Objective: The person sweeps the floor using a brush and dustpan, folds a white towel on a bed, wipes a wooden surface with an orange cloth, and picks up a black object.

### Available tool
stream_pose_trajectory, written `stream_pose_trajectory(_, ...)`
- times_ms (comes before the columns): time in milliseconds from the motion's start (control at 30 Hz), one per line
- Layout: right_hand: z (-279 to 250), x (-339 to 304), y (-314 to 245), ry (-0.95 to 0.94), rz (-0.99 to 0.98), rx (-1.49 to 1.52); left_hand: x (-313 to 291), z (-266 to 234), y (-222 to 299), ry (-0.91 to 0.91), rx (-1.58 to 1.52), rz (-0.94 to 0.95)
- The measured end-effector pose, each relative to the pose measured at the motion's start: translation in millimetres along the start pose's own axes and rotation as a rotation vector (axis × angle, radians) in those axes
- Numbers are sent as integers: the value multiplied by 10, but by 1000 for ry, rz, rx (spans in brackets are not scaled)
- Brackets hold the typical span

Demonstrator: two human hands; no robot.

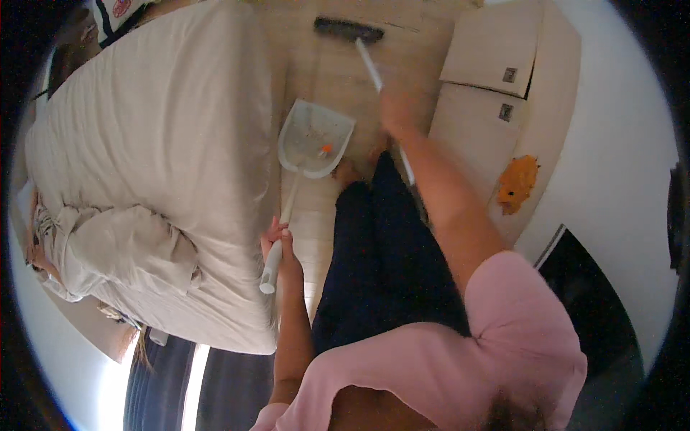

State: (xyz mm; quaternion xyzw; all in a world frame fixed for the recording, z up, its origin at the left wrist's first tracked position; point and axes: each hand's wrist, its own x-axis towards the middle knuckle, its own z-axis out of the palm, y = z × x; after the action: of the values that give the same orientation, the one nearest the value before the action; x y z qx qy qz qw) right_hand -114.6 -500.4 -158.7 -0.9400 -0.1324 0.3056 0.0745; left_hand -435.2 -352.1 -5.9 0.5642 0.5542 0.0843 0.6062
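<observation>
L hand grips the handle of a scoop-shaped white plastic dustpan, debris inside, beside a bed w/ wrinkled beige cloth; R hand, blurred, clasps a dark-bristled, white-sticked broom, shaft part-hidden by forearm, over pale wood-look floor nr a beige flat-fronted cabinet.

The bed lies left, a pillow on its near part; the cabinet stands right. Between them, over the floor, the dustpan sits just beside the bed, debris inside. The broom's head is farther ahead, slightly right of the dustpan.
</observation>
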Motion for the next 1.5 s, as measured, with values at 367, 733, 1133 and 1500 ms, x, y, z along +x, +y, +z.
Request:
stream_pose_trajectory(367, -367, -1827, 149, -270, 94, 57, 67, -46, 229, -8, 11, 152)
stream_pose_trajectory(733, -638, 627, 686, -62, 115, -11, 744, 823, 913, -115, 54, 247)
stream_pose_trajectory(1133, -1833, 262, 309, -163, 269, 259, 1158, 1293, 1541, 37, 22, 46)
stream_pose_trajectory(1500, -2326, 2575, 1299, 1, 291, 74, 1638, 1820, 1780, 111, -164, 113)
